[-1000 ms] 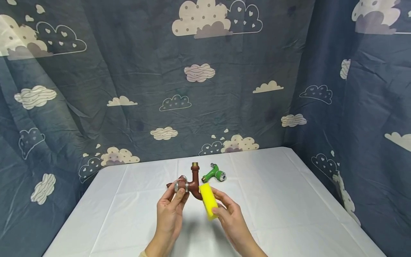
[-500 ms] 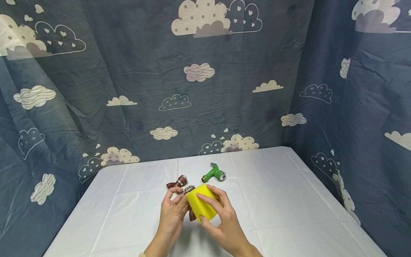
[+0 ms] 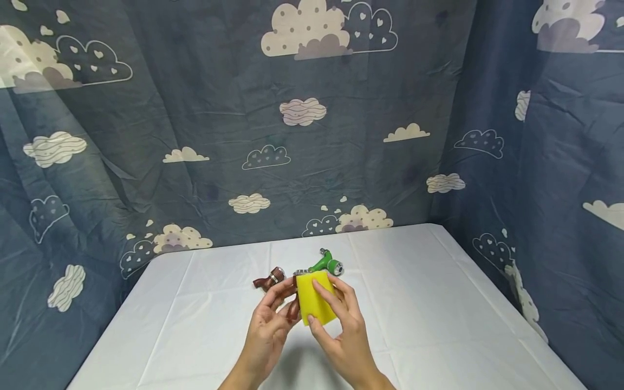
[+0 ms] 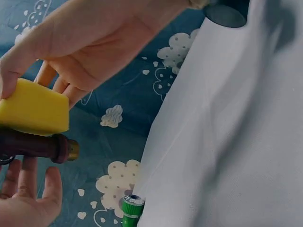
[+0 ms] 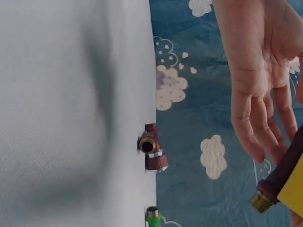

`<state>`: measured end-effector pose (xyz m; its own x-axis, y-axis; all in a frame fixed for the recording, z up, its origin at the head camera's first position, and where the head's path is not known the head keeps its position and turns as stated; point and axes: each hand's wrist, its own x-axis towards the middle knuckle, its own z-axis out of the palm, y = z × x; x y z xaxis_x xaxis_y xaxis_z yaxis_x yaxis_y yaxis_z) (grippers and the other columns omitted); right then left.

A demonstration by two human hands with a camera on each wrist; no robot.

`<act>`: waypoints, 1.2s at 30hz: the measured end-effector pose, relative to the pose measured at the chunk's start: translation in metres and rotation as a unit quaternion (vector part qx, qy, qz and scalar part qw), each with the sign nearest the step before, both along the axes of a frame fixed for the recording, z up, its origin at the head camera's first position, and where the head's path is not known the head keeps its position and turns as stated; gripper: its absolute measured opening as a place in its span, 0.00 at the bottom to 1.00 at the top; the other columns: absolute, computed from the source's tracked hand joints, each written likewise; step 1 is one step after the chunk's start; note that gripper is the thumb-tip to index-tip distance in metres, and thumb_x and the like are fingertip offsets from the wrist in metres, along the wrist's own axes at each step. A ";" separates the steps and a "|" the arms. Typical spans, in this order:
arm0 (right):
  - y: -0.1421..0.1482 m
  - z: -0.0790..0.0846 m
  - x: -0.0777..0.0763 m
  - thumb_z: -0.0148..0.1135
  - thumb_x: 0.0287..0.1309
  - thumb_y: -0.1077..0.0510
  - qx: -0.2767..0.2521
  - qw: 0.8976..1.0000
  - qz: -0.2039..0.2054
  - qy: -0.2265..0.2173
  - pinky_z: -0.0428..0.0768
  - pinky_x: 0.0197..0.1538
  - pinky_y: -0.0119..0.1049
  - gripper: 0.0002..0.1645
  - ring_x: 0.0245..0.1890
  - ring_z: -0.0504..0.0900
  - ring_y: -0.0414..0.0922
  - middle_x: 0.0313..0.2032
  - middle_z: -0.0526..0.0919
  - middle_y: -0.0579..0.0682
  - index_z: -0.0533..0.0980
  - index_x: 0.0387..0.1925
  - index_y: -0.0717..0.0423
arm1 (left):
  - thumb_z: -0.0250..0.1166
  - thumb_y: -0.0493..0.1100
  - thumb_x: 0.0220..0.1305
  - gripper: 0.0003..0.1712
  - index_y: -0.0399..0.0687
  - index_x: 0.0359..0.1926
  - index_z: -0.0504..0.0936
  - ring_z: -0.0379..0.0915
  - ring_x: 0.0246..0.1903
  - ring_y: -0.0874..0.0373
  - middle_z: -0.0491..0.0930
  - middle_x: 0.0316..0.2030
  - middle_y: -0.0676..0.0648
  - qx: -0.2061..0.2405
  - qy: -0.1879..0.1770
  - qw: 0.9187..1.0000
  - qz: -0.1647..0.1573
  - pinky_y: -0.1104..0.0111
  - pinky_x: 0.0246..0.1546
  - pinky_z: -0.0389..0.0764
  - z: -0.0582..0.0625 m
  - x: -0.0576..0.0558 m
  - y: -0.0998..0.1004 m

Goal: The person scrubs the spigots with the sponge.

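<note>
Within the left hand (image 3: 265, 329), a brown tap (image 3: 293, 310) is gripped beside a yellow sponge (image 3: 307, 295) pinched by the right hand (image 3: 347, 327).

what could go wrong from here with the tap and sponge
The held brown tap is up off the white table, so it might drop if the left grip loosens while the right grip presses the yellow sponge against it. The sponge might also snag on the tap's bare brass end. Lowering the tap could knock the other brown tap, lying just beyond the left fingers.
</note>
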<state>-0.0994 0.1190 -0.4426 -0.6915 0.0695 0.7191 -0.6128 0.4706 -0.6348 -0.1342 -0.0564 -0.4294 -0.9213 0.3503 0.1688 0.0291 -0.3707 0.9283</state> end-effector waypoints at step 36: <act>0.020 0.006 -0.001 0.75 0.46 0.67 0.174 0.982 -0.009 0.078 0.84 0.67 0.35 0.44 0.66 0.79 0.55 0.75 0.70 0.58 0.81 0.67 0.41 | 0.74 0.39 0.69 0.09 0.49 0.50 0.90 0.87 0.33 0.64 0.89 0.40 0.47 -0.270 0.216 0.933 0.103 0.72 0.37 0.90 0.009 -0.003 -0.021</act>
<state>-0.1002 0.1385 -0.4370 -0.5727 -0.1880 0.7979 -0.6787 0.6546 -0.3329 -0.1374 -0.0769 -0.4202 -0.8649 0.3146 0.3911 0.4635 0.2015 0.8629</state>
